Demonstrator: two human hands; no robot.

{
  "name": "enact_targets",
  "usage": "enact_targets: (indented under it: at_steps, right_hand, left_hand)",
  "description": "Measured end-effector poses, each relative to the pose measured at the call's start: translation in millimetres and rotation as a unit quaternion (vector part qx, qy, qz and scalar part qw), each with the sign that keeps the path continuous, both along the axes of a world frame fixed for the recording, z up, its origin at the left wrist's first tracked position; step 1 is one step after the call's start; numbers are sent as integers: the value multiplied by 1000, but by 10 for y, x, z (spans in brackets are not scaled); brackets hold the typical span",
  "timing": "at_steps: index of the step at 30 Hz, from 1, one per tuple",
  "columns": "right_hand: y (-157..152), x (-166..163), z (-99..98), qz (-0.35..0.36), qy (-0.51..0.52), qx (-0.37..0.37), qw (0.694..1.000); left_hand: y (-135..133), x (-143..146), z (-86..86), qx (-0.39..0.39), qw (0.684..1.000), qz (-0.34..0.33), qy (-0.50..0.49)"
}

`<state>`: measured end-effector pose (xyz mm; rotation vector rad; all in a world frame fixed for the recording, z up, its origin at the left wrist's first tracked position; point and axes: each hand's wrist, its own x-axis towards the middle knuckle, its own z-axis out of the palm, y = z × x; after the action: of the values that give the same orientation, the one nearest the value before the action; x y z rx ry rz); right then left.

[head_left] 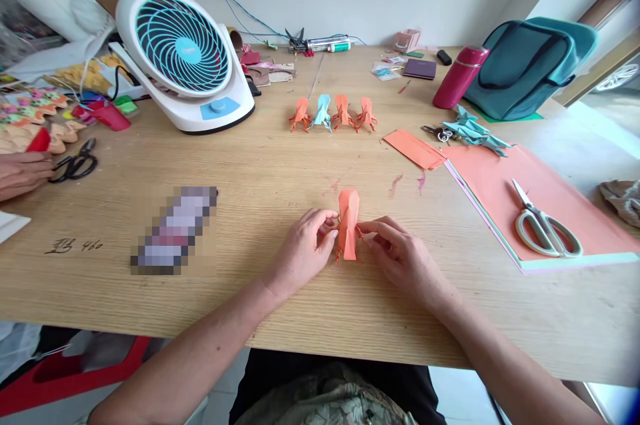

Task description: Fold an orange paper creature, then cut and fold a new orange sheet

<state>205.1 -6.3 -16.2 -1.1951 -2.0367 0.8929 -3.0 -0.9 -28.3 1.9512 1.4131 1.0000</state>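
Your table [270, 165] has its front edge crossing under both your forearms [215, 338]. At far left, a co-worker's hand [25, 173] lies beside black-handled scissors [75, 165]. Next comes a slim slab [175, 232], pixelated beyond reading; a broad stretch of pale wood grain separates it from your left hand. Behind the slab stands a white fan [185, 45], its round grille spiralled in light blue.

Your left hand [305, 242] enters from the front edge, thumb and index finger nearly closed and holding the left side of the orange origami figure [349, 222]. This figure stands upright directly before you: matte creased paper, rounded top, tall narrow body, thin legs low down. Well behind it runs a row of four origami figures [341, 107], three orange and one light blue.

Your right hand [407, 255] reaches in opposite, fingers bent, index fingertip at the figure's right-hand legs; whether it pinches them, you cannot tell.

On that side, the slanting left edge of a large orange sheet [487, 175] bounds your room. White-handled scissors [547, 228] rest on it. Beyond are flat orange paper pieces [414, 148], a glossy red flask [460, 76], folded teal paper [475, 128] and a teal bag [525, 68].
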Motion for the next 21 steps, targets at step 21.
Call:
enact_targets:
  at_steps: [21]
  right_hand:
    - [32, 5, -68, -48, 3, 43, 998]
  left_hand:
    - [63, -13, 177, -173, 981, -23, -79]
